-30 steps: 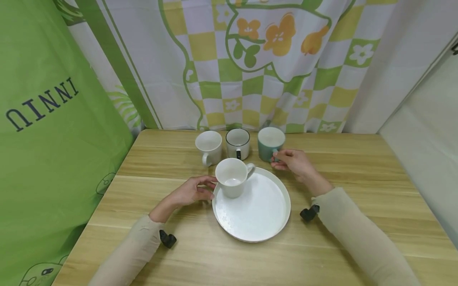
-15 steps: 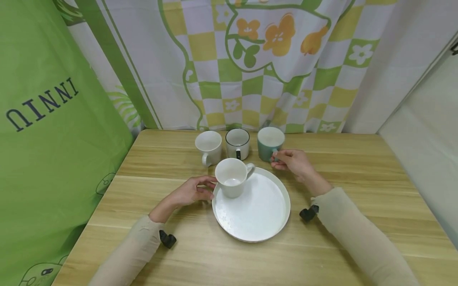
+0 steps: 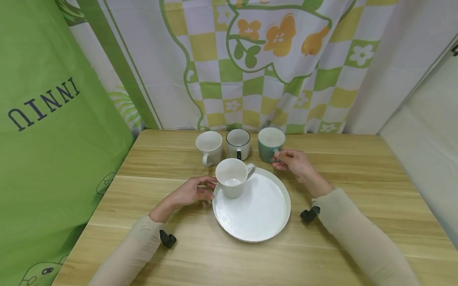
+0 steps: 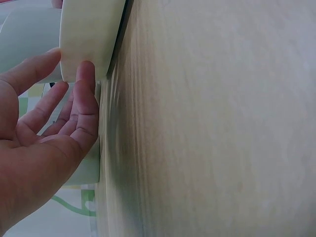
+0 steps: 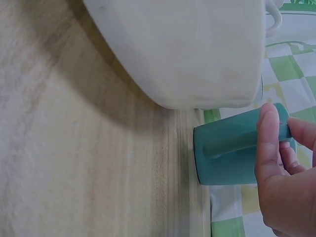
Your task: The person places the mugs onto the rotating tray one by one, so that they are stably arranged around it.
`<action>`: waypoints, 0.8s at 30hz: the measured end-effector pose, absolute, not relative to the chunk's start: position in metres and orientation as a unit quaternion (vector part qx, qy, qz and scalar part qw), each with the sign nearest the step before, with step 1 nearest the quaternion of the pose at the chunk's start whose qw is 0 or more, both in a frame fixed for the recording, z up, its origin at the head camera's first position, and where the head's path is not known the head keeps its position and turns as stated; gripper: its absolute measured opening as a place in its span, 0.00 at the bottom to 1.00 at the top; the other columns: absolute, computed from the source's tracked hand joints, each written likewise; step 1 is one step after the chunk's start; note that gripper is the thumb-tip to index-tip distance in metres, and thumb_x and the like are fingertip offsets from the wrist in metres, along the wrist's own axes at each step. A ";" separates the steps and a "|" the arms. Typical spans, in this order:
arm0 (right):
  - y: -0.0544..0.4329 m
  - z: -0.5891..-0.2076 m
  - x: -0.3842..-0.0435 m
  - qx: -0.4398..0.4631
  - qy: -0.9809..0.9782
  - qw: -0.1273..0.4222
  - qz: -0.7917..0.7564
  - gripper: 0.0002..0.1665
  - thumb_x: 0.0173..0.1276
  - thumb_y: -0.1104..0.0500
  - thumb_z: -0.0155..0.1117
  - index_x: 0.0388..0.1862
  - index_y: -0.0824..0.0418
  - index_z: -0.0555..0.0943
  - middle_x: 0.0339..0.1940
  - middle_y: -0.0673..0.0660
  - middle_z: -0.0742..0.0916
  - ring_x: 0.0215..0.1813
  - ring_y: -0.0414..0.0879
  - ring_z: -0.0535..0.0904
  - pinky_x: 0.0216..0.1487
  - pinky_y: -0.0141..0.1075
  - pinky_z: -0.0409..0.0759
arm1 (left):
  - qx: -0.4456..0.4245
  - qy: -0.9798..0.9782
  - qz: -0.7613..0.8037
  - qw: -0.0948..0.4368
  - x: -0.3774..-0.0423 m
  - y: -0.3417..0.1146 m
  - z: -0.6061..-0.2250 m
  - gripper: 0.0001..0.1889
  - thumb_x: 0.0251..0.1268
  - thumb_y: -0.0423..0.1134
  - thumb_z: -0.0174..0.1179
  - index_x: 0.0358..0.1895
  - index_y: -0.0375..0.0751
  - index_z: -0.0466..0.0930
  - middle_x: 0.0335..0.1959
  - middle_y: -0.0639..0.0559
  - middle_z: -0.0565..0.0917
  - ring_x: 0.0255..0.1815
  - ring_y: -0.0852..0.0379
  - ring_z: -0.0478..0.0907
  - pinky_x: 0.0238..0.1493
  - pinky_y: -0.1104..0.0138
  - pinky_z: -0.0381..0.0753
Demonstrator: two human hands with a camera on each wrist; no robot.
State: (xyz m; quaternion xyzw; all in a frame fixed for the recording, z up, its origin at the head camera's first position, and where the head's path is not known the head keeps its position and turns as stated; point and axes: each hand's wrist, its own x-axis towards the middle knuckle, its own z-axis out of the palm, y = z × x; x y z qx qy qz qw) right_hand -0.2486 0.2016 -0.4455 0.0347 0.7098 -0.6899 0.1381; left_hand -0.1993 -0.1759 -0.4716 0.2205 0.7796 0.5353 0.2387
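Note:
In the head view, a teal mug stands upright on the wooden table at the back. My right hand pinches its handle between thumb and fingers; the right wrist view shows the handle in that grip. A round white tray lies in front, with a white mug upright near its left rim, handle pointing right. At the tray's left side, my left hand keeps its fingers loosely bent, fingertips at the rim. The left wrist view has the thumb and a finger touching the tray wall.
Behind the tray stand another white mug and a white mug with a dark rim, left of the teal one. A patterned curtain hangs along the table's back edge. Green fabric hangs on the left.

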 end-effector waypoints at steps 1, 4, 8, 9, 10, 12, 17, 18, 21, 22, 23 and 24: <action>0.202 -0.446 -0.248 0.037 0.709 0.136 -0.691 0.18 0.77 0.59 0.57 0.53 0.75 0.76 0.36 0.50 0.87 0.36 0.38 0.87 0.45 0.28 0.86 | 0.221 0.779 0.536 0.239 -0.199 -0.176 -0.471 0.30 0.62 0.29 0.67 0.67 0.30 0.70 0.59 0.28 0.77 0.56 0.40 0.81 0.49 0.68 0.84; 0.203 -0.445 -0.248 0.034 0.707 0.134 -0.694 0.17 0.77 0.59 0.58 0.52 0.74 0.76 0.36 0.50 0.87 0.36 0.38 0.87 0.45 0.28 0.86 | 0.223 0.777 0.538 0.241 -0.199 -0.176 -0.471 0.30 0.63 0.29 0.66 0.68 0.29 0.69 0.59 0.27 0.76 0.53 0.43 0.83 0.49 0.67 0.84; 0.203 -0.443 -0.246 0.028 0.714 0.131 -0.687 0.18 0.77 0.59 0.57 0.52 0.75 0.75 0.36 0.50 0.87 0.36 0.37 0.87 0.45 0.27 0.86 | 0.219 0.779 0.536 0.240 -0.199 -0.176 -0.472 0.29 0.63 0.28 0.66 0.68 0.30 0.70 0.59 0.28 0.77 0.53 0.44 0.83 0.47 0.68 0.84; 0.203 -0.443 -0.245 0.027 0.716 0.131 -0.685 0.18 0.77 0.59 0.57 0.53 0.75 0.75 0.37 0.50 0.87 0.36 0.37 0.87 0.45 0.27 0.85 | 0.218 0.781 0.535 0.239 -0.199 -0.176 -0.472 0.29 0.63 0.28 0.67 0.68 0.31 0.70 0.59 0.28 0.77 0.53 0.44 0.83 0.47 0.68 0.84; 0.203 -0.442 -0.244 0.027 0.717 0.131 -0.684 0.19 0.77 0.58 0.57 0.53 0.75 0.75 0.37 0.50 0.87 0.36 0.37 0.87 0.45 0.27 0.85 | 0.216 0.781 0.535 0.239 -0.199 -0.176 -0.472 0.29 0.63 0.28 0.67 0.68 0.31 0.70 0.59 0.29 0.77 0.53 0.43 0.83 0.47 0.68 0.84; 0.204 -0.441 -0.243 0.025 0.718 0.131 -0.683 0.20 0.77 0.58 0.57 0.53 0.76 0.75 0.38 0.51 0.87 0.36 0.37 0.87 0.45 0.27 0.86 | 0.214 0.781 0.535 0.239 -0.199 -0.176 -0.472 0.29 0.62 0.28 0.67 0.68 0.32 0.70 0.59 0.30 0.77 0.54 0.43 0.83 0.48 0.68 0.84; 0.207 -0.437 -0.240 0.020 0.721 0.132 -0.680 0.20 0.77 0.57 0.57 0.53 0.75 0.75 0.38 0.50 0.87 0.37 0.37 0.87 0.45 0.28 0.86 | 0.213 0.777 0.539 0.246 -0.198 -0.176 -0.472 0.29 0.63 0.28 0.66 0.68 0.31 0.70 0.59 0.29 0.77 0.52 0.46 0.83 0.48 0.66 0.85; 0.207 -0.436 -0.239 0.018 0.723 0.131 -0.678 0.20 0.77 0.56 0.57 0.53 0.75 0.75 0.38 0.50 0.87 0.37 0.37 0.87 0.45 0.28 0.86 | 0.210 0.776 0.541 0.248 -0.198 -0.176 -0.472 0.29 0.63 0.28 0.66 0.68 0.32 0.70 0.59 0.30 0.77 0.52 0.47 0.83 0.48 0.66 0.85; 0.209 -0.433 -0.236 0.010 0.727 0.132 -0.674 0.21 0.77 0.56 0.57 0.53 0.75 0.75 0.38 0.50 0.87 0.39 0.39 0.87 0.46 0.29 0.86 | 0.211 0.776 0.541 0.247 -0.199 -0.176 -0.473 0.29 0.63 0.28 0.66 0.68 0.32 0.70 0.59 0.29 0.77 0.51 0.48 0.83 0.48 0.66 0.85; 0.209 -0.432 -0.235 0.007 0.729 0.132 -0.672 0.21 0.77 0.56 0.57 0.52 0.75 0.75 0.38 0.50 0.87 0.39 0.40 0.87 0.46 0.29 0.86 | 0.211 0.776 0.541 0.246 -0.199 -0.176 -0.473 0.29 0.63 0.28 0.66 0.68 0.32 0.70 0.59 0.29 0.77 0.51 0.48 0.83 0.48 0.66 0.85; 0.209 -0.431 -0.234 0.005 0.729 0.132 -0.671 0.21 0.77 0.56 0.57 0.52 0.75 0.75 0.39 0.50 0.87 0.39 0.40 0.87 0.46 0.29 0.86 | 0.212 0.776 0.541 0.246 -0.199 -0.176 -0.474 0.29 0.63 0.28 0.66 0.68 0.32 0.70 0.59 0.29 0.77 0.51 0.48 0.83 0.48 0.66 0.85; 0.209 -0.430 -0.233 0.002 0.731 0.132 -0.670 0.20 0.77 0.55 0.57 0.52 0.75 0.75 0.39 0.50 0.87 0.39 0.40 0.87 0.46 0.29 0.86 | 0.213 0.776 0.541 0.246 -0.200 -0.176 -0.474 0.29 0.63 0.29 0.66 0.68 0.32 0.70 0.59 0.29 0.77 0.51 0.48 0.83 0.48 0.66 0.85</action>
